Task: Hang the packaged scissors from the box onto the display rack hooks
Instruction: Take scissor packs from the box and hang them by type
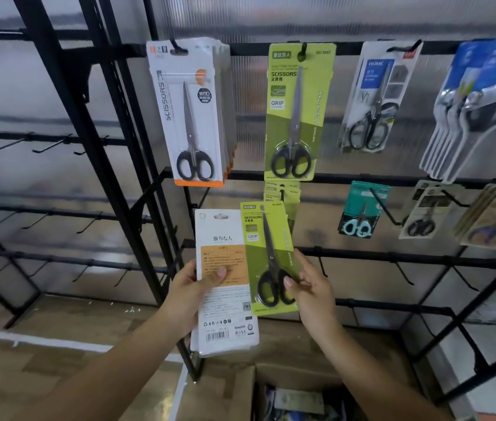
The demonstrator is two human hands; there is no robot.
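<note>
1. Both our hands are raised in front of the display rack [392, 260]. Our left hand [193, 294] grips a stack of white scissor packs [225, 317] seen from the back, thumb pressed on the orange panel.
2. Our right hand [312, 287] pinches a green scissor pack [266, 247] by its lower right edge, thumb across the black handles, fingers behind the card.
3. That green pack stands upright just right of the white stack and overlaps its edge. Its top reaches up to a bundle of matching green packs [283, 192] hanging on the rack; whether its hole is on a hook we cannot tell.
4. Above on the rack hang a white-and-orange pack [189, 117] and a large green pack [297, 117], with further packs to the right.
5. Below our hands, at the foot of the rack, sits an open cardboard box [246, 390].
</note>
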